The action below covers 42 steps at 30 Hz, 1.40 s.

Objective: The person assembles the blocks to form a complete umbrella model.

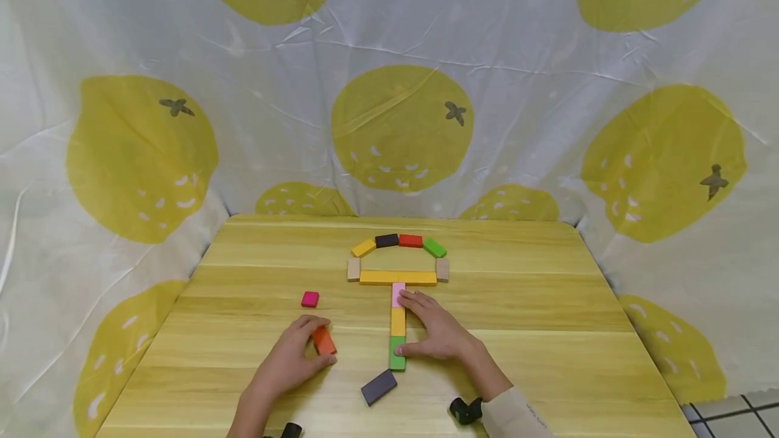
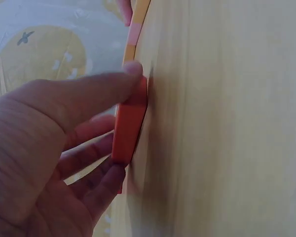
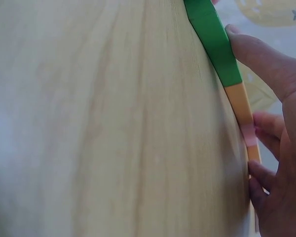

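Observation:
On the table, my left hand (image 1: 293, 358) pinches an orange-red block (image 1: 324, 340) between thumb and fingertips, one at each end. The left wrist view shows the same block (image 2: 129, 123) lying low against the tabletop. My right hand (image 1: 439, 331) stretches along a straight column of blocks: its thumb touches the green block (image 1: 397, 362) and its fingertips touch the pink block (image 1: 398, 293). Between those two lies a yellow block (image 1: 398, 322). Below the column, a dark grey block (image 1: 379, 387) rests at a slant.
Two yellow blocks (image 1: 380, 278) form a bar above the column. Wooden-coloured blocks (image 1: 353, 270) stand at its ends, with an arch of yellow, black (image 1: 387, 240), red (image 1: 410, 240) and green blocks above. A small magenta block (image 1: 310, 299) lies to the left. Lemon-print cloth (image 1: 517, 134) hangs behind the table.

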{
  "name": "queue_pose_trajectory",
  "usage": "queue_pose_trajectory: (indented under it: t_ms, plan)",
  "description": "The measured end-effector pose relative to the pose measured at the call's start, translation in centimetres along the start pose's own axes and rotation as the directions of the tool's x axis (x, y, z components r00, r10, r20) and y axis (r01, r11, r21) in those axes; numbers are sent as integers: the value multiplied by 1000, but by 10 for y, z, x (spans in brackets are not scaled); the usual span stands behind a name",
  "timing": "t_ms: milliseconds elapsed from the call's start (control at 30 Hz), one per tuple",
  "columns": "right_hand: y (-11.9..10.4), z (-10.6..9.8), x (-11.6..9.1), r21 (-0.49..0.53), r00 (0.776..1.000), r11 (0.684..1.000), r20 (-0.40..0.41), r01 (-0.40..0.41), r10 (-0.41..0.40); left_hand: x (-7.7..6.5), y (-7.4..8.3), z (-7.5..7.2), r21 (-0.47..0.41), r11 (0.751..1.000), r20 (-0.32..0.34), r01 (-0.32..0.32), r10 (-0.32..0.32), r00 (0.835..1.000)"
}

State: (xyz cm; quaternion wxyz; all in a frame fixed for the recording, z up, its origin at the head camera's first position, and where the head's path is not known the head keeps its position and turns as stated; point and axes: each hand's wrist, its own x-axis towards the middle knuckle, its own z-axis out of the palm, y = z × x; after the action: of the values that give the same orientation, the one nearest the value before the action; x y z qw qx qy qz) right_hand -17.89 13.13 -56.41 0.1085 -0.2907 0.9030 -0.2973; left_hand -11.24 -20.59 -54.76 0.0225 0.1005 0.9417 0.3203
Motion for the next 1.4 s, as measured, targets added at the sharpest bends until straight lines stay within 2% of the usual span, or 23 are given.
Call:
queue_pose_trajectory:
  t_ms: [200, 433, 700, 1000, 1400]
  plan:
    - [1, -1, 1, -11, 1000, 1000, -3, -16, 16, -6, 6, 5, -4, 998, 37, -69, 69, 997]
    - [1, 0, 1, 2, 1000, 1000, -3, -22, 22, -12, 14, 8, 16, 989, 84, -148, 146, 986]
    - [3, 2, 1, 5, 999, 999, -3, -36, 36, -15, 23, 12, 4, 993, 106, -116, 115, 988]
    - [4, 3, 1, -1, 1000, 1000, -5, -29, 29, -22, 23, 19, 5, 993, 132, -117, 115, 984]
    - [3, 4, 1, -10, 1000, 1000, -3, -22, 22, -24, 22, 25, 0, 992, 105, -123, 123, 987]
